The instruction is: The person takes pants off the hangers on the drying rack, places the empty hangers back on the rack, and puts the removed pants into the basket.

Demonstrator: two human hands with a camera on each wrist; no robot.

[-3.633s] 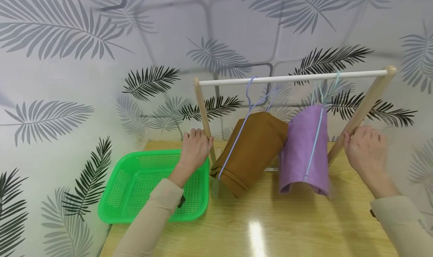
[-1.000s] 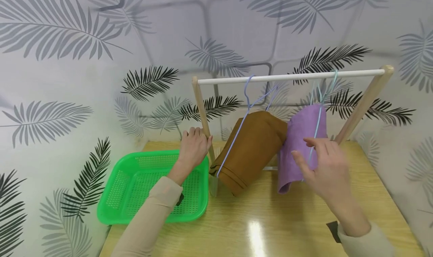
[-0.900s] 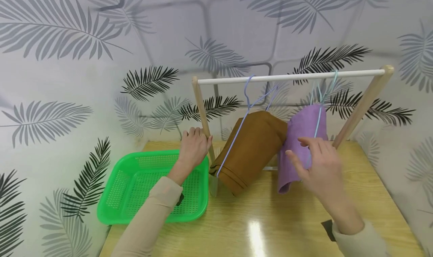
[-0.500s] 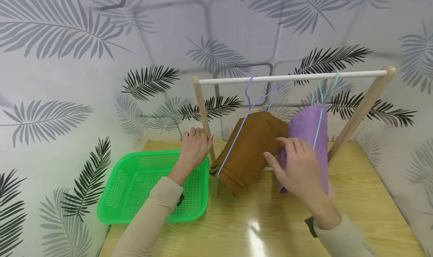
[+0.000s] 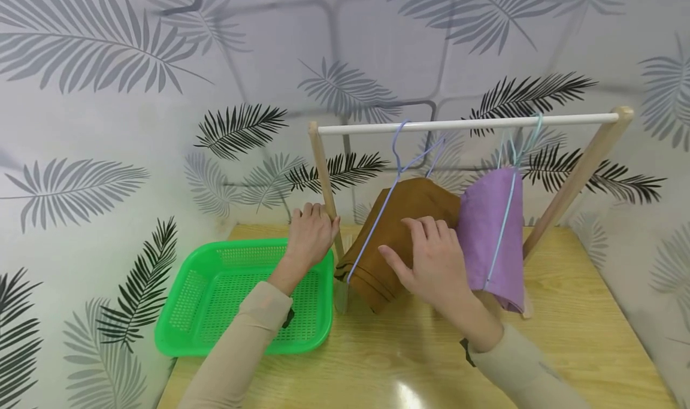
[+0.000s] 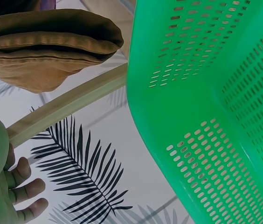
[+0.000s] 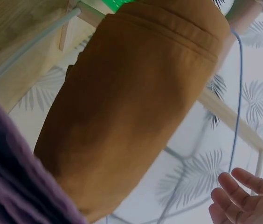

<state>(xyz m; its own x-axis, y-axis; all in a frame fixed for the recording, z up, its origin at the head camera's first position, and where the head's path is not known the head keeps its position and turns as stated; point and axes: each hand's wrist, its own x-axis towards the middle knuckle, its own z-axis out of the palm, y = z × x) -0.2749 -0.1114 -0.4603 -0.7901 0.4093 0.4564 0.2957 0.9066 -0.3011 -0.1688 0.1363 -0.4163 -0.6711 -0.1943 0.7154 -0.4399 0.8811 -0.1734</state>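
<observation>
My left hand (image 5: pixel 309 235) grips the left wooden post (image 5: pixel 322 172) of a small clothes rack; its curled fingers also show in the left wrist view. From the white bar (image 5: pixel 463 123) hang two garments. A folded brown garment (image 5: pixel 415 196) is on a periwinkle hanger (image 5: pixel 378 217), and a folded purple garment (image 5: pixel 487 235) is on a mint hanger (image 5: pixel 505 217). In front of the brown garment is my right hand (image 5: pixel 439 268), thumb and fingers spread apart, holding nothing. The right wrist view shows that hand (image 7: pixel 250 200) beside the brown garment, apart from it.
A green plastic basket (image 5: pixel 180 289) stands on the wooden table (image 5: pixel 582 313), left of the rack and partly under my left forearm. The right post (image 5: pixel 579 172) leans near the table's back. Behind is a leaf-patterned wall covering (image 5: pixel 135 121).
My right hand has let go of the right post and moved left, across the purple garment, to in front of the brown one. My left hand has stayed on its post.
</observation>
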